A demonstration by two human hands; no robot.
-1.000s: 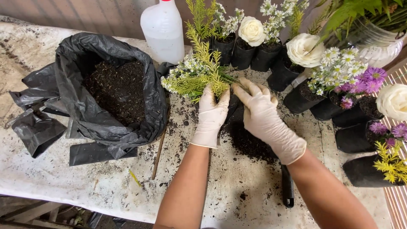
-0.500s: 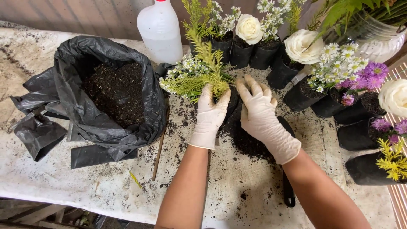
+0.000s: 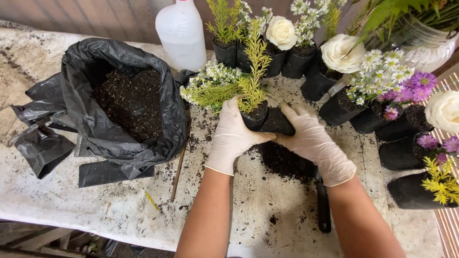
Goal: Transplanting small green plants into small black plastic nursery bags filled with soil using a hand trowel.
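Both hands wear white gloves. My left hand [image 3: 232, 136] cups a small black nursery bag [image 3: 265, 119] of soil from the left, and my right hand [image 3: 311, 141] grips it from the right. A yellow-green sprig [image 3: 252, 79] stands nearly upright in the bag, with small white daisy-like flowers [image 3: 210, 83] leaning out to the left. Loose dark soil [image 3: 282, 160] lies on the table just under and in front of the bag.
A large black plastic sack of soil [image 3: 126, 98] lies open at left. A white plastic bottle [image 3: 182, 33] stands behind. Filled black bags with white roses [image 3: 342, 52], purple asters [image 3: 411, 88] and yellow blooms [image 3: 440, 184] line the back and right. A black tool handle [image 3: 323, 210] and thin stick [image 3: 178, 174] lie near.
The sprig has been tipped from leaning left to nearly upright. Both hands slid down from the plant's base and now clasp the black bag from either side.
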